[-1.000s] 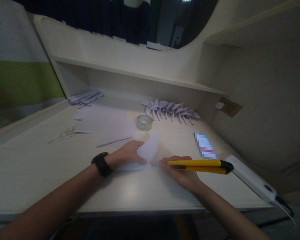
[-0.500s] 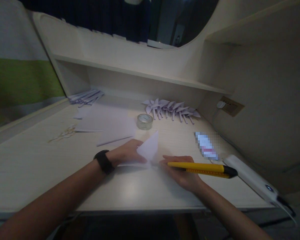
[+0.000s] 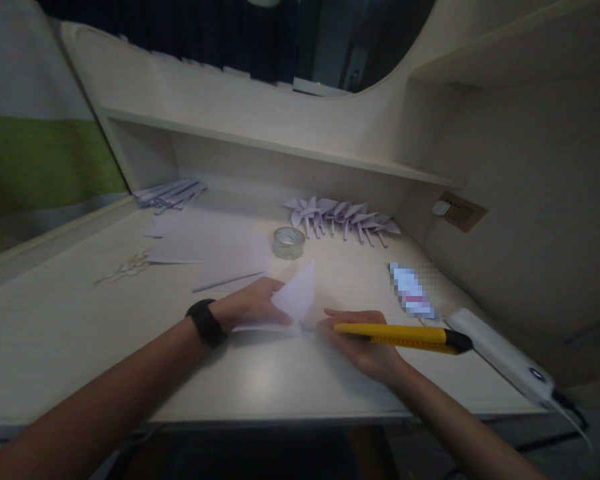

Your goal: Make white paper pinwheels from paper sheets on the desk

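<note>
My left hand [image 3: 260, 301], with a black watch [image 3: 207, 323] at its wrist, is closed on a folded piece of white paper [image 3: 298, 293], one flap of which stands up. In my right hand [image 3: 363, 347] is a yellow utility knife [image 3: 403, 335] with a black end. Its tip points left and meets the paper's right edge near my left fingertips. Whether the blade has gone into the paper is too small to tell. Just behind the paper stands a roll of clear tape [image 3: 288, 243].
Several paper pinwheels [image 3: 343, 217] lie along the back right. White paper sheets [image 3: 215, 233], rolled paper sticks [image 3: 170, 193] and a small pile of thin pale sticks [image 3: 127, 265] are on the left. A phone [image 3: 411, 291] and a white power strip [image 3: 500, 353] lie on the right.
Almost nothing differs. Both hands, the paper and the knife keep their places; the whole view has shifted very slightly.
</note>
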`<state>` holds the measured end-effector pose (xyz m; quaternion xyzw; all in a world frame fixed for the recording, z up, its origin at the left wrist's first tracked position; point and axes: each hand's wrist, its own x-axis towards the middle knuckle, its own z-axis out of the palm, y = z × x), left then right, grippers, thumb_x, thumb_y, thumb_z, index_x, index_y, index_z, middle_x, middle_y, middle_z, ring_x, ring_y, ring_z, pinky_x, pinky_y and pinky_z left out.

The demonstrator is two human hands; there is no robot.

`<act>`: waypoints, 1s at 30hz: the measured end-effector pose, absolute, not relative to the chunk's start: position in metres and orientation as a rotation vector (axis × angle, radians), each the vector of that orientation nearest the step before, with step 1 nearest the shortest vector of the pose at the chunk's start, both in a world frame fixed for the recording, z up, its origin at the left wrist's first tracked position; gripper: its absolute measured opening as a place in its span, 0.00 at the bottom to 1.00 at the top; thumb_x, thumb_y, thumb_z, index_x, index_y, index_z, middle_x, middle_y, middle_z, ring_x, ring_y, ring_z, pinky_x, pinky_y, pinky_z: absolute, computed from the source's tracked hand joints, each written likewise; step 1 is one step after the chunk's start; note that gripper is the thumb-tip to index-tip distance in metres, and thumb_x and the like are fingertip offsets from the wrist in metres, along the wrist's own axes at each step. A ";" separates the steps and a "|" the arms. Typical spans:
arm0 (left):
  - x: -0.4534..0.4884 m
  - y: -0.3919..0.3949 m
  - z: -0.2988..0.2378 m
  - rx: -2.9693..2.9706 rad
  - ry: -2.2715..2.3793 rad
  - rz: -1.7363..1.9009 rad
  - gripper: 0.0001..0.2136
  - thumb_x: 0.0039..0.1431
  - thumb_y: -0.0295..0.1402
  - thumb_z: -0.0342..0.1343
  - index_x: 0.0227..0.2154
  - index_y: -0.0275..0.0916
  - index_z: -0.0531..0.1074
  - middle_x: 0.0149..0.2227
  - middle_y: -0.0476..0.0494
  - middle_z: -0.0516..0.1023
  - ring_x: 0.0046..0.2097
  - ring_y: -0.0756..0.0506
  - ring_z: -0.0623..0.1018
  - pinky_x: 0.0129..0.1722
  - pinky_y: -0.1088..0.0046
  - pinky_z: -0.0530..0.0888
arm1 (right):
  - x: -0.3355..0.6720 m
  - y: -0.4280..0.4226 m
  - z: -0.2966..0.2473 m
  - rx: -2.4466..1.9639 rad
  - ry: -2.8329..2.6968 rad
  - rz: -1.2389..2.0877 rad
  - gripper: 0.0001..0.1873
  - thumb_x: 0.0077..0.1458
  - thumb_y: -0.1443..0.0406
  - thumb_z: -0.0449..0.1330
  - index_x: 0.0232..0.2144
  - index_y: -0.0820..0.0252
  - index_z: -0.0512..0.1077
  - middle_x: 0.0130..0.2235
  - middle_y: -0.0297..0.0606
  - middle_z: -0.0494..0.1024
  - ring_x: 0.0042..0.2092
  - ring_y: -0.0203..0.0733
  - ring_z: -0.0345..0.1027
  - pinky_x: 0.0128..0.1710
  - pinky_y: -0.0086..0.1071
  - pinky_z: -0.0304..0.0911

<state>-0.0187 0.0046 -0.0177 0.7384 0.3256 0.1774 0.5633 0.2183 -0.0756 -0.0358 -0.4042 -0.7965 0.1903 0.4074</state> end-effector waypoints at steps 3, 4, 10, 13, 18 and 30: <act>-0.019 0.005 -0.019 1.727 0.766 0.427 0.14 0.42 0.30 0.63 0.35 0.33 0.76 0.37 0.40 0.80 0.36 0.43 0.76 0.35 0.68 0.70 | 0.219 -0.076 -0.035 -1.007 -2.029 0.482 0.07 0.54 0.65 0.60 0.35 0.55 0.78 0.34 0.36 0.81 0.40 0.46 0.76 0.50 0.43 0.69; -0.019 0.005 -0.019 1.716 0.764 0.431 0.14 0.42 0.30 0.63 0.35 0.33 0.76 0.37 0.40 0.79 0.36 0.43 0.76 0.35 0.68 0.70 | 0.219 -0.076 -0.036 -1.008 -2.036 0.484 0.07 0.54 0.65 0.60 0.35 0.55 0.77 0.34 0.36 0.81 0.40 0.46 0.76 0.50 0.43 0.68; -0.020 0.007 -0.020 1.710 0.751 0.432 0.15 0.42 0.31 0.63 0.36 0.34 0.76 0.37 0.41 0.80 0.35 0.43 0.76 0.35 0.68 0.70 | 0.221 -0.075 -0.039 -1.028 -2.018 0.471 0.06 0.53 0.65 0.60 0.34 0.55 0.77 0.35 0.37 0.81 0.42 0.47 0.75 0.50 0.44 0.69; -0.021 0.007 -0.019 1.720 0.754 0.433 0.15 0.42 0.30 0.63 0.36 0.33 0.76 0.37 0.41 0.79 0.36 0.43 0.76 0.35 0.68 0.70 | 0.220 -0.075 -0.039 -1.033 -2.015 0.476 0.07 0.53 0.65 0.61 0.34 0.55 0.78 0.35 0.37 0.81 0.42 0.47 0.75 0.49 0.44 0.69; -0.020 0.006 -0.020 1.748 0.785 0.428 0.14 0.42 0.31 0.63 0.35 0.33 0.76 0.37 0.41 0.79 0.36 0.43 0.76 0.35 0.70 0.70 | 0.219 -0.075 -0.040 -1.015 -1.947 0.480 0.06 0.51 0.66 0.62 0.34 0.56 0.78 0.34 0.37 0.81 0.40 0.46 0.76 0.46 0.41 0.72; -0.020 0.005 -0.029 1.711 0.768 0.480 0.15 0.43 0.33 0.63 0.36 0.32 0.75 0.35 0.41 0.79 0.34 0.44 0.76 0.31 0.72 0.69 | 0.215 -0.077 -0.048 -1.090 -1.874 0.392 0.04 0.49 0.66 0.63 0.31 0.56 0.78 0.33 0.40 0.81 0.36 0.47 0.77 0.38 0.40 0.74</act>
